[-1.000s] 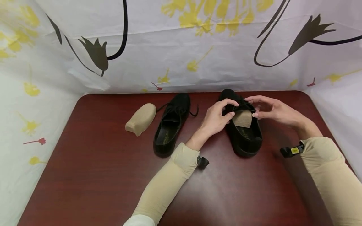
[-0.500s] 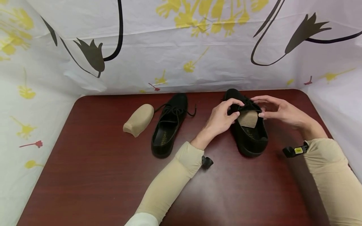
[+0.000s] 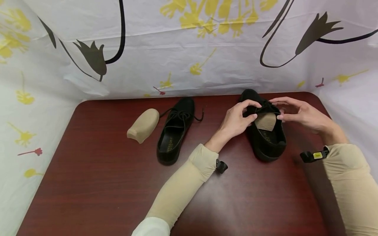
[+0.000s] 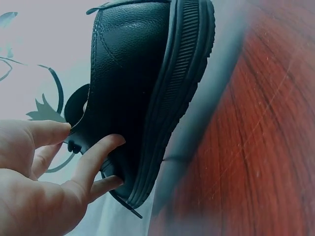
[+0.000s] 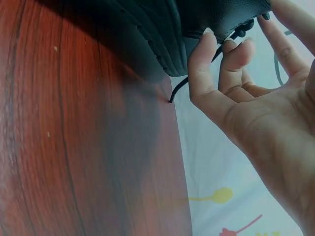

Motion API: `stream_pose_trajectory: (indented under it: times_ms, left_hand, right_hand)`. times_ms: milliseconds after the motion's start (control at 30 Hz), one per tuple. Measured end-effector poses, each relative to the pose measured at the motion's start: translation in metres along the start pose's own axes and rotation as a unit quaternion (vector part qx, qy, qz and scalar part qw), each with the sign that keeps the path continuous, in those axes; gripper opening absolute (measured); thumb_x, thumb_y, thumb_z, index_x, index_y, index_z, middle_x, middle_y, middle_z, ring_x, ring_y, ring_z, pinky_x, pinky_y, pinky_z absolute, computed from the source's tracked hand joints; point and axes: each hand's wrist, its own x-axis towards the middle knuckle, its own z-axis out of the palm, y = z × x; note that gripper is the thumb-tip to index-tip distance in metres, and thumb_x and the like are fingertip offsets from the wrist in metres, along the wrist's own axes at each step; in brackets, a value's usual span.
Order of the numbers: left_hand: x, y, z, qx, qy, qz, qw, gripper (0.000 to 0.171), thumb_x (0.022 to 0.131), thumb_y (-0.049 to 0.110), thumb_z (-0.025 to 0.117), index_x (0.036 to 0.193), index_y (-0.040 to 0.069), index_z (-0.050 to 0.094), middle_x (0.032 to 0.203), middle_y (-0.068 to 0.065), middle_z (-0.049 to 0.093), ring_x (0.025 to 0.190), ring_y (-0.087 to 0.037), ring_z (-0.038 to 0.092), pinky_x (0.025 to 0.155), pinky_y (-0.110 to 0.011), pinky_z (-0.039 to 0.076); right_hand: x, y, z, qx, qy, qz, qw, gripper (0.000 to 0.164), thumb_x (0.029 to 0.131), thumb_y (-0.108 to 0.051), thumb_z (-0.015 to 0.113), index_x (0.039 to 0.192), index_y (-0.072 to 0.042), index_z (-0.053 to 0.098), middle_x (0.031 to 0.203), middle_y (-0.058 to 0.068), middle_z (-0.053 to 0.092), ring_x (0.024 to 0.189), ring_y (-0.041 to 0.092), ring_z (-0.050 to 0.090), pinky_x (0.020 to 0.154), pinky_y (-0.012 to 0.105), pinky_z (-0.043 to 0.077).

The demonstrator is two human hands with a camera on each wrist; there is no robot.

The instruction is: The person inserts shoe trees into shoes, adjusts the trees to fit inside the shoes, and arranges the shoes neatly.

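A black lace-up shoe [image 3: 267,152] stands at the back right of the table, its toe pointing away. Inside its opening shows the blunt end of a beige shoe shaper [image 3: 265,122]; the rest of it is hidden under the tongue and laces. My left hand [image 3: 234,119] pinches the left edge of the opening, thumb at the rim. In the left wrist view its other fingers [image 4: 101,156] lie against the shoe's leather side. From the other side, my right hand [image 3: 308,114] pinches the right edge by the laces.
A second black shoe [image 3: 168,154] stands left of my left hand, with a loose lace reaching to either side. Beside it lies another beige shoe shaper [image 3: 144,124]. A patterned white sheet [image 3: 165,59] rises behind the dark red table [image 3: 97,183].
Both hands have shifted the right shoe, with the shaper in it, to the right and slightly away. The view has drifted a little; the other shoe and shaper stay put on the table.
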Motion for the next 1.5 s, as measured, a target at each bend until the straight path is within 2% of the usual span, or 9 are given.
stream_pose_trajectory:
  times_ms: [200,333,467,567,767,867,933,1233,1500]
  left_hand:
    - [0.006,0.005,0.01,-0.007,0.001,-0.009,0.9999,0.027,0.096,0.015,0.067,0.122,0.025,0.067,0.134,0.009,0.058,0.117,-0.007,0.055,0.096,-0.017,0.043]
    - [0.008,0.007,0.016,-0.01,-0.002,-0.014,0.9998,0.027,0.096,0.016,0.067,0.122,0.026,0.067,0.134,0.01,0.058,0.112,-0.007,0.056,0.089,-0.013,0.043]
    - [0.009,0.008,0.021,-0.028,0.0,-0.024,0.9993,0.028,0.096,0.014,0.067,0.121,0.026,0.067,0.134,0.01,0.057,0.093,-0.003,0.063,0.076,-0.011,0.048]
    - [0.01,0.008,0.027,-0.045,0.007,-0.032,0.9985,0.028,0.096,0.014,0.068,0.121,0.025,0.068,0.134,0.009,0.057,0.079,-0.001,0.064,0.068,-0.011,0.05]
    - [0.012,0.009,0.033,-0.062,0.029,-0.05,0.9964,0.029,0.093,0.013,0.071,0.118,0.027,0.071,0.134,0.009,0.056,0.09,-0.005,0.067,0.065,-0.012,0.052]
    - [0.014,0.01,0.036,-0.064,0.032,-0.064,0.9954,0.028,0.093,0.014,0.072,0.117,0.029,0.072,0.133,0.012,0.058,0.084,-0.004,0.068,0.064,-0.013,0.052]
    - [0.016,0.011,0.038,-0.069,0.03,-0.072,0.9946,0.028,0.093,0.015,0.072,0.117,0.03,0.072,0.132,0.013,0.058,0.073,-0.002,0.067,0.063,-0.014,0.052]
    - [0.021,0.013,0.041,-0.077,0.035,-0.078,0.9934,0.029,0.094,0.015,0.071,0.119,0.03,0.072,0.133,0.013,0.058,0.068,0.0,0.066,0.063,-0.014,0.052]
    - [0.026,0.015,0.052,-0.067,0.044,-0.073,0.994,0.03,0.093,0.016,0.071,0.119,0.031,0.072,0.13,0.016,0.06,0.064,0.002,0.065,0.062,-0.012,0.051]
  right_hand:
    - [-0.006,0.004,-0.01,0.0,0.011,-0.011,1.0,0.051,0.092,0.007,0.063,0.141,-0.003,0.052,0.13,0.004,0.057,0.103,0.014,0.053,0.079,0.016,0.047]
    - [-0.011,0.009,-0.013,0.052,0.003,-0.013,0.999,0.051,0.092,0.012,0.059,0.141,0.002,0.049,0.131,0.006,0.056,0.103,0.014,0.053,0.076,0.018,0.051]
    - [-0.012,0.015,-0.016,0.117,-0.007,-0.022,0.993,0.051,0.092,0.017,0.056,0.141,0.007,0.046,0.132,0.01,0.055,0.1,0.014,0.053,0.072,0.021,0.053]
    - [-0.011,0.017,-0.021,0.125,-0.014,-0.024,0.992,0.051,0.092,0.018,0.055,0.141,0.008,0.045,0.134,0.011,0.054,0.101,0.014,0.055,0.072,0.022,0.054]
    - [-0.011,0.018,-0.023,0.138,-0.025,-0.016,0.99,0.051,0.093,0.017,0.054,0.142,0.007,0.045,0.135,0.01,0.053,0.101,0.013,0.056,0.072,0.023,0.055]
    - [-0.012,0.02,-0.024,0.171,-0.028,-0.015,0.985,0.05,0.093,0.018,0.052,0.141,0.008,0.044,0.133,0.011,0.053,0.099,0.013,0.057,0.071,0.024,0.055]
    - [-0.014,0.022,-0.025,0.185,-0.028,-0.015,0.982,0.049,0.093,0.018,0.051,0.141,0.008,0.044,0.131,0.011,0.054,0.097,0.013,0.056,0.069,0.024,0.054]
    - [-0.01,0.027,-0.035,0.115,-0.021,-0.001,0.993,0.05,0.094,0.014,0.054,0.143,0.004,0.045,0.138,0.006,0.051,0.116,0.005,0.056,0.074,0.021,0.054]
    - [-0.016,0.027,-0.044,0.089,-0.024,0.031,0.995,0.052,0.096,0.011,0.054,0.146,0.0,0.043,0.14,0.002,0.048,0.12,0.004,0.053,0.078,0.021,0.053]
